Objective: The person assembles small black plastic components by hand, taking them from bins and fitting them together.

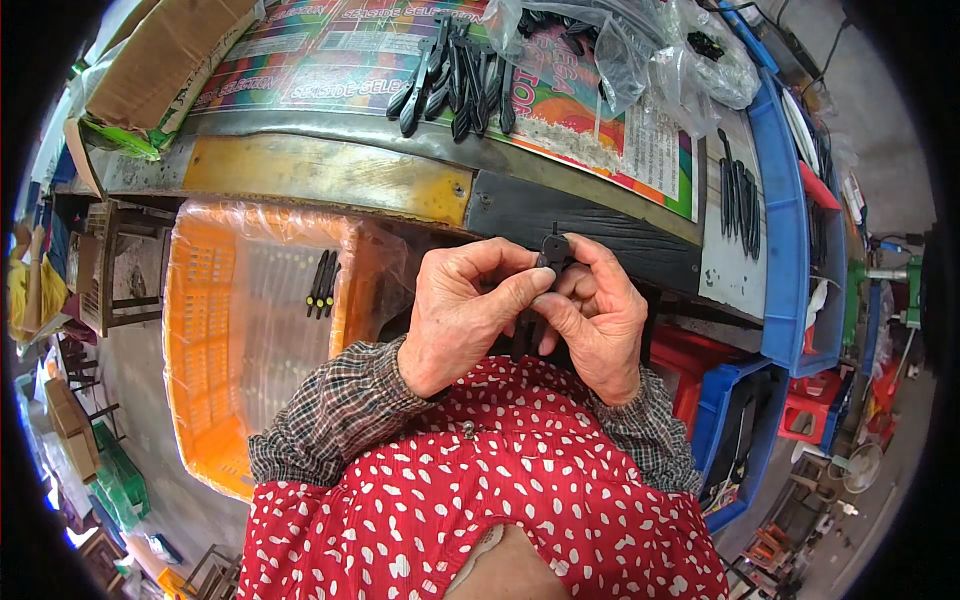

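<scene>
Close in front of my body, just short of the table edge, I hold a small black plastic part (554, 250) between both hands. My left hand (462, 312) pinches it between thumb and index finger. On its other side, the curled fingers and thumb of my right hand (605, 318) grip it too. A thin tip sticks up above my fingers, while much of the lower part is hidden behind them. Farther back on the table lies a pile of long black plastic pieces (462, 85), similar in colour.
An orange crate (205, 330) lined with clear plastic stands at left, holding a few black pieces (322, 283) with yellow ends. Clear bags (640, 50) lie at the back. Several slim black pieces (738, 200) rest at right, beside a blue bin (780, 230). A cardboard box (160, 65) sits back left.
</scene>
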The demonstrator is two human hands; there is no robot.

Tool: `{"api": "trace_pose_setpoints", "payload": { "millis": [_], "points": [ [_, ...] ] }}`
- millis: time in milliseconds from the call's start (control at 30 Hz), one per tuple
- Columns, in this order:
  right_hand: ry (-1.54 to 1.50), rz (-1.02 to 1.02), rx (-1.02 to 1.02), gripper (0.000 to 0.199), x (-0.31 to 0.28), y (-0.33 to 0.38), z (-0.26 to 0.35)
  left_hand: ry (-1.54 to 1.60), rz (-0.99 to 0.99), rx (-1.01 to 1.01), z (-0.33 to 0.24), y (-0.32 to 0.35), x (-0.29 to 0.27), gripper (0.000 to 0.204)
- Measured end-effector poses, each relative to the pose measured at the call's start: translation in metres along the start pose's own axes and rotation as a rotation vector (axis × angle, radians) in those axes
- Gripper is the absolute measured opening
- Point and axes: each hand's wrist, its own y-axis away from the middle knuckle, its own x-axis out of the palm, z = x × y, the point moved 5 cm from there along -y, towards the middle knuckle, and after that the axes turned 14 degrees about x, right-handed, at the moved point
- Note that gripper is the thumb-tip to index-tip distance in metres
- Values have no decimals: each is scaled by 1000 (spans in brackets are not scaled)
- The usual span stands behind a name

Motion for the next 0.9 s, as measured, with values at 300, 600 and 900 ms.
{"api": "trace_pose_setpoints", "payload": {
  "millis": [300, 600, 900],
  "points": [
    [-10, 6, 45, 49, 1, 0, -2, -7, -5, -12, 3, 0, -1, 10],
    [-34, 2, 41, 49, 0, 2, -4, -7, -18, -11, 4, 1, -1, 15],
    [-70, 23, 64, 51, 1, 2, -6, -9, 10, -36, 2, 1, -1, 13]
  ]
}}
